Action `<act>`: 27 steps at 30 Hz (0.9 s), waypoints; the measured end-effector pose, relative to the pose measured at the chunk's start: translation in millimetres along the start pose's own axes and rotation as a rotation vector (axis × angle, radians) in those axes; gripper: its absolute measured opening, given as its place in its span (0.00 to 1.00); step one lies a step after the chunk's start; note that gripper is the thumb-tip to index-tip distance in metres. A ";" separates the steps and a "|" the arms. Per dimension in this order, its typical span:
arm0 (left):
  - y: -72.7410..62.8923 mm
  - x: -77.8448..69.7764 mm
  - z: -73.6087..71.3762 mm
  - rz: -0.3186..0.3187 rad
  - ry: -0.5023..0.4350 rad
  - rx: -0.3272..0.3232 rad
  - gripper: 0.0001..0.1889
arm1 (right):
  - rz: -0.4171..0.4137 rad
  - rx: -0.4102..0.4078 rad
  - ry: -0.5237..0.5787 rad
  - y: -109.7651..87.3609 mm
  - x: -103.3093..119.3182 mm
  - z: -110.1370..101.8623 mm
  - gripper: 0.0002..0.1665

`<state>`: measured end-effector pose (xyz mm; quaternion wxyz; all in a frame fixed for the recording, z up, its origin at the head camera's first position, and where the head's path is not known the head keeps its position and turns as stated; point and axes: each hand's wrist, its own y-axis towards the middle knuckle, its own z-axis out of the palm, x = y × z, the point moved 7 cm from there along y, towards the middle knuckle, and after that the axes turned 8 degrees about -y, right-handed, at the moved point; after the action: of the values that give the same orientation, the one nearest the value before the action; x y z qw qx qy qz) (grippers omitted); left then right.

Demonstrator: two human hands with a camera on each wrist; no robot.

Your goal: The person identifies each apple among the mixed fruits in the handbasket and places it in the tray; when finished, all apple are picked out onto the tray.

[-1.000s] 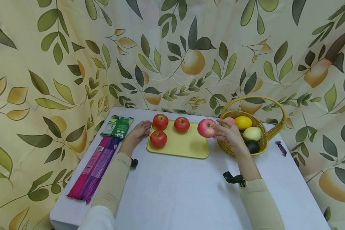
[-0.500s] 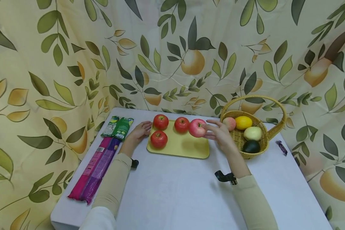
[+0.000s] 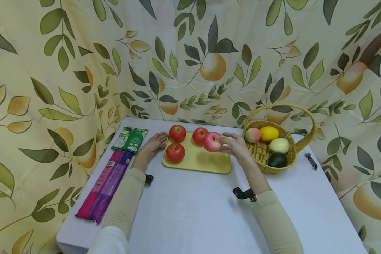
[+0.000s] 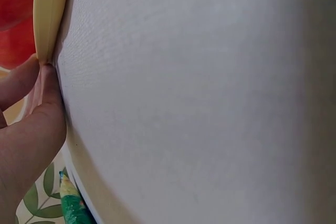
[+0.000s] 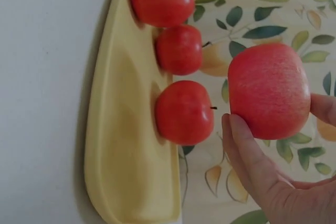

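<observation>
My right hand (image 3: 238, 149) holds a pinkish-red apple (image 3: 212, 141) between thumb and fingers, raised over the right half of a yellow tray (image 3: 198, 165). Three redder apples sit on that tray: a back left apple (image 3: 177, 133), a front left apple (image 3: 175, 152) and a back middle apple (image 3: 198, 135). In the right wrist view the held apple (image 5: 269, 92) is apart from the others. My left hand (image 3: 154, 144) is at the tray's left end; the left wrist view has its thumb and finger pinching the tray's rim (image 4: 50, 14).
Right of the tray stands a wicker basket (image 3: 293, 157) with a peach (image 3: 252, 135), a lemon (image 3: 269, 134), a pale green fruit (image 3: 279, 146) and a dark oval one (image 3: 277, 160). Green packets (image 3: 130, 139) and long pink-purple packages (image 3: 106, 185) lie left. A small wrapped candy (image 3: 311, 161) lies right.
My right hand has carried the pinkish-red apple leftward from beside the basket to over the tray, near the back middle apple. The left hand stays at the tray's left end.
</observation>
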<state>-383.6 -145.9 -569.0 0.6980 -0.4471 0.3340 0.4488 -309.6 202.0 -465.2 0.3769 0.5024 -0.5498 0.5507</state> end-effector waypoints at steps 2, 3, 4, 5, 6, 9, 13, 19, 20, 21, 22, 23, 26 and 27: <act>-0.5 0.5 0.6 -0.001 -0.004 0.005 0.43 | 0.002 0.011 -0.004 -0.1 -2.4 4.0 0.43; -0.9 0.5 0.5 -0.003 -0.005 0.003 0.43 | 0.003 0.016 -0.005 0.0 -3.7 6.0 0.43; -1.2 0.3 0.6 -0.004 -0.007 0.003 0.43 | 0.004 0.019 -0.005 0.2 -5.0 7.9 0.43; -1.4 -0.1 0.8 -0.004 -0.009 0.003 0.43 | 0.007 0.018 -0.005 0.5 -6.4 9.4 0.43; -1.6 -0.2 1.1 -0.005 -0.008 0.004 0.43 | 0.008 0.015 -0.005 1.1 -7.8 10.7 0.43; -2.1 -1.1 2.3 -0.008 0.000 0.003 0.42 | 0.016 0.006 -0.001 3.2 -11.7 13.7 0.43; -3.0 -2.0 2.3 -0.018 0.009 -0.007 0.43 | 0.048 0.008 -0.011 7.0 -18.6 17.4 0.45; -1.6 -4.5 2.8 -0.015 0.013 -0.008 0.42 | 0.082 0.012 -0.039 9.4 -25.1 22.6 0.46; -1.2 -4.7 2.7 -0.014 0.008 -0.008 0.42 | 0.086 0.015 -0.047 9.8 -26.6 23.8 0.46; -1.0 -5.0 2.7 -0.012 0.007 -0.006 0.42 | 0.091 0.017 -0.052 10.2 -27.9 25.2 0.46; -0.9 -5.0 2.8 -0.009 0.003 -0.003 0.42 | 0.098 0.017 -0.054 10.6 -29.6 26.6 0.45; -1.0 -4.8 2.6 -0.009 0.005 -0.003 0.43 | 0.105 0.017 -0.059 11.3 -31.9 27.9 0.45; -1.5 -4.2 2.1 -0.009 -0.003 -0.002 0.43 | 0.123 0.012 -0.064 13.8 -39.1 31.7 0.43; -1.8 -3.9 2.0 -0.009 -0.002 0.000 0.43 | 0.126 0.008 -0.062 14.7 -41.3 32.9 0.43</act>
<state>-383.4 -145.7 -564.3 0.7003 -0.4483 0.3311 0.4461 -310.6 173.7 -512.1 0.3221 0.4851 -0.5898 0.5596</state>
